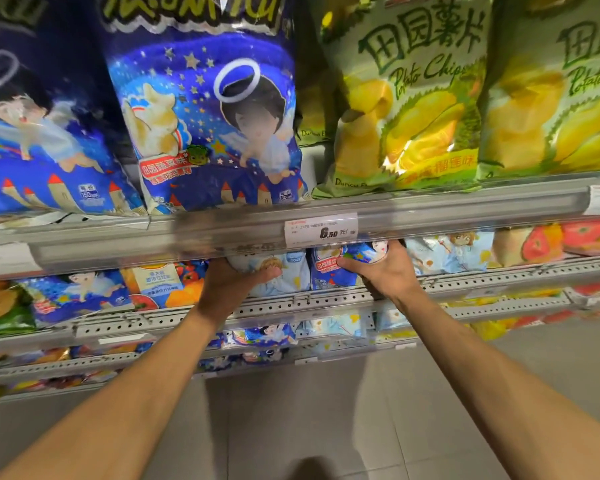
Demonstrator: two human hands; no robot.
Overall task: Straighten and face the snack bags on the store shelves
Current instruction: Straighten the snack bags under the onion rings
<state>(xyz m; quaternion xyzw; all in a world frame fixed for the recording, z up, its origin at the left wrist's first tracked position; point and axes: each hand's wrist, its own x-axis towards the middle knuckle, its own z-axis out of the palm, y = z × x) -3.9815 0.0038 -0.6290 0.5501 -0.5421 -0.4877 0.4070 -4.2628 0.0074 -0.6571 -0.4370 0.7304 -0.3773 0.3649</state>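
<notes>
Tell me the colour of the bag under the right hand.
Dark blue bag, gripped by the right hand; head view.

Price rail (291, 230) overhangs just above both hands (229, 282); bags crowd either side; open floor (309, 410) below the forearms.

Left hand (231, 282) grips pale-blue bag (284, 275); right hand (387, 271) grips dark-blue bag (329, 271), second shelf (499, 284).

Glossy plastic-film snack bags (205, 133) catch glare; the shelf rail (430, 202) is clear shiny plastic, the lower shelf edge (291, 303) perforated grey metal, the floor (309, 410) smooth matt tile.
</notes>
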